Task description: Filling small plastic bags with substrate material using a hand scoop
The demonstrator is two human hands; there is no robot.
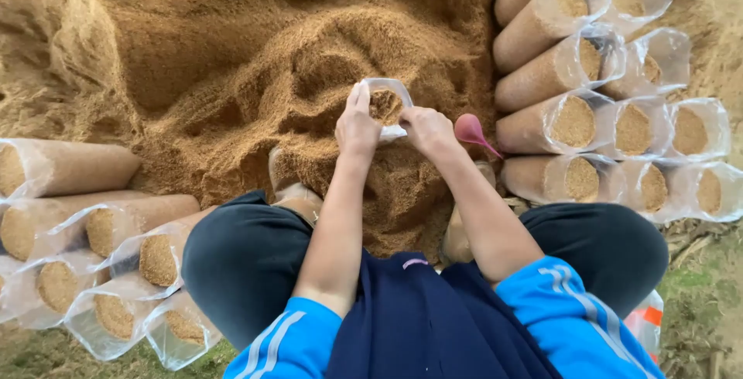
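Bag (385,105): clear thin plastic, mouth held open between both hands, partly filled with brown sawdust, standing in the pile just ahead of the knees. Left hand (357,125) grips the left rim, fingers up along the plastic; right hand (424,128) pinches the right rim, knuckles toward camera. Both hands touch the bag, one each side, mouth between them.

Near: dark blue trousers (232,259), blue sleeves (288,344) with pale stripes, person squatting, feet partly sunk in the sawdust.

Pink scoop (472,131), smooth plastic, rounded bowl, thin handle, lies on the sawdust just right of the right hand, not touched.

Sawdust pile (232,61): coarse, grainy, golden-brown, heaped and hollowed, fills the middle and far ground.

Filled bags left (70,166): cylindrical, packed firm, lying on their sides, open crinkled plastic mouths toward camera, stacked near the left knee.

Filled bags right (573,120): same cylinders, stacked in rows, mouths facing right, clear plastic glossy.

Grass (700,286) at the lower corners.
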